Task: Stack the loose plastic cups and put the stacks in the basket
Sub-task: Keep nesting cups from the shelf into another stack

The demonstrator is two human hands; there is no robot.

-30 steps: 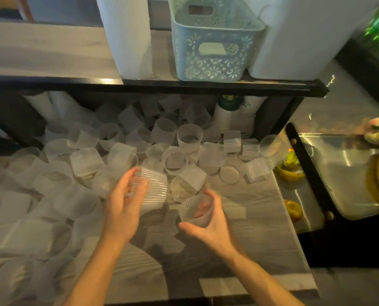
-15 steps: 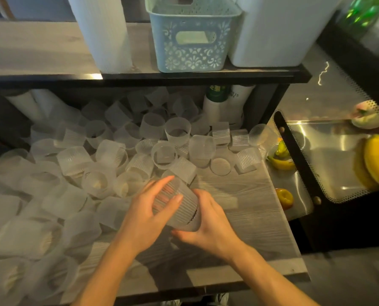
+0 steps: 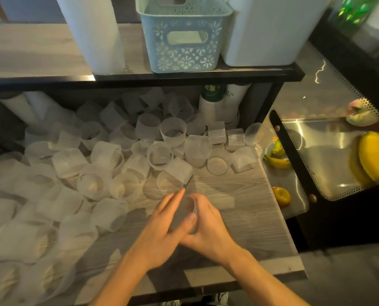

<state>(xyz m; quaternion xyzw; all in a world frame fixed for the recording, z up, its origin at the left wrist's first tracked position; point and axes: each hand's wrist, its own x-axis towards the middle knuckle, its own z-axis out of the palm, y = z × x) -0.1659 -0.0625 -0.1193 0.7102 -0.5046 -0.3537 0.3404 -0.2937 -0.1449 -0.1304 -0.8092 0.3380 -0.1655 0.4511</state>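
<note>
Tabletop: the grey wood-grain tabletop (image 3: 239, 208) carries everything; its bare part runs from the centre toward 5 o'clock, which gives the hands room to work.
Shelf: a dark-edged shelf (image 3: 184, 77) crosses the view at 12 o'clock, above the back of the cup pile.
Basket: the pale blue basket (image 3: 184, 40) stands on that shelf at 12 o'clock, well apart from the hands, so finished stacks must be lifted up to it. No stack shows inside it, though little of its inside is visible.
Loose cups: the frosted loose cups (image 3: 91, 173) lie scattered from 9 o'clock to 1 o'clock, some upright, some tipped; most of the task looks undone.
Fruit tray: a shiny tray (image 3: 329, 164) at 3 o'clock holds a banana (image 3: 371, 155); no part of the job.
Left hand: the left hand (image 3: 162, 230) curls over the upper side of the held cups (image 3: 184, 208), likely pushing one cup into another.
Right hand: the right hand (image 3: 208, 226) wraps them from the 3 o'clock side, bracing against that push.
Held cups: just below centre, tilted, between both hands; how many are nested I cannot tell.
</note>
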